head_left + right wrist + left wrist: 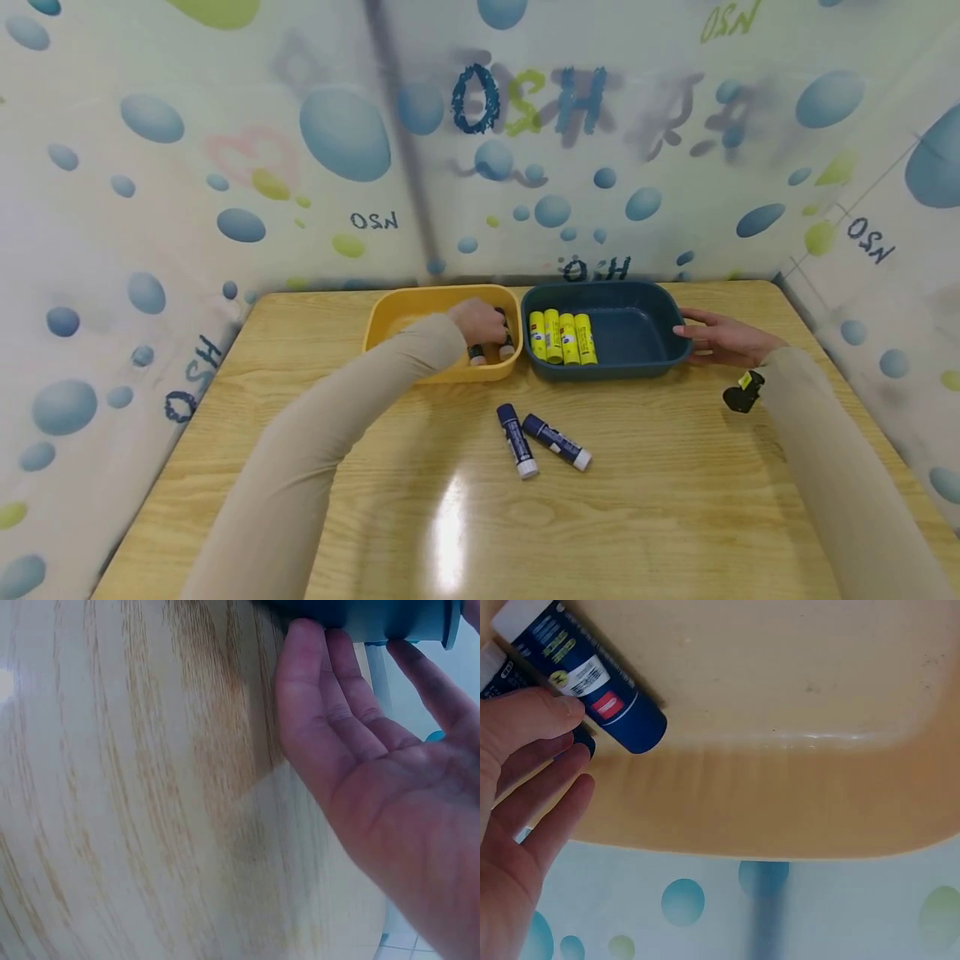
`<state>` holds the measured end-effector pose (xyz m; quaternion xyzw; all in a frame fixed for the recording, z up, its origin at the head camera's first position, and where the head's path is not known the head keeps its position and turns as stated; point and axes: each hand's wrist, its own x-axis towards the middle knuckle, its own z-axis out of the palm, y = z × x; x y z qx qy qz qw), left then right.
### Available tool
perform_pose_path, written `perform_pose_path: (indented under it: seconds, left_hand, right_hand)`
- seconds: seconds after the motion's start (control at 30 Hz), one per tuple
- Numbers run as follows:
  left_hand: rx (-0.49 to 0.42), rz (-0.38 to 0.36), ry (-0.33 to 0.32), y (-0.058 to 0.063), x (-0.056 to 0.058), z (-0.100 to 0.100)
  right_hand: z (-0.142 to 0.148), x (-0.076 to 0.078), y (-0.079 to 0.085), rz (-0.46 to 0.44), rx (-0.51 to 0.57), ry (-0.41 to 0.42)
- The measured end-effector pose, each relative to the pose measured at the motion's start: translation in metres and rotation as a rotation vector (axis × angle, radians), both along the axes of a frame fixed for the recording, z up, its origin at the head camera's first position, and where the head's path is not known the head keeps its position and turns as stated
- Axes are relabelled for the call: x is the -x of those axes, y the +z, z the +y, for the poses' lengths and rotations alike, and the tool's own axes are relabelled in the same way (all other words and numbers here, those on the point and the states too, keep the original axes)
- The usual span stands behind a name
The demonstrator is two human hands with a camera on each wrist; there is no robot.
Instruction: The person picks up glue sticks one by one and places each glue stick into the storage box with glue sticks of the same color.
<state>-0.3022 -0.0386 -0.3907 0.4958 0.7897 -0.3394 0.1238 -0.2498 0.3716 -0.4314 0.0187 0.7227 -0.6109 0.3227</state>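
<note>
My left hand [480, 323] reaches into the yellow-orange bin [405, 307]. In the left wrist view, thumb and fingers pinch a navy glue stick [496, 679], partly hidden behind the thumb. Alongside it lies another navy glue stick [592, 679] with a white end and a barcode label. My right hand [727, 337] touches the right end of the dark blue bin [630, 329], thumb at the rim and fairly straight fingers against the outer wall. Several yellow glue sticks [567, 337] lie side by side in that bin's left part.
Two navy glue sticks lie on the wooden table [637, 517] in front of the bins: one glue stick [517, 440] on the left, the other glue stick [557, 442] angled to its right. A patterned curtain [645, 167] hangs behind the table.
</note>
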Motion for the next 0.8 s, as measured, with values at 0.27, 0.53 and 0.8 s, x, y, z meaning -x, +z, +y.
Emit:
perform_pose_path:
  seconds: [0.27, 0.53, 0.8]
  left_hand:
    - [-0.035, 0.049, -0.035, 0.007, -0.003, -0.008]
    - [-0.108, 0.032, -0.007, 0.020, -0.004, -0.024]
    - [-0.159, -0.013, 0.049, 0.032, -0.008, -0.030]
  right_hand:
    - [0.000, 0.000, -0.002, 0.006, 0.004, 0.019]
    - [0.000, 0.001, -0.001, -0.010, 0.000, -0.006]
    - [0.000, 0.000, 0.001, -0.006, 0.003, 0.005]
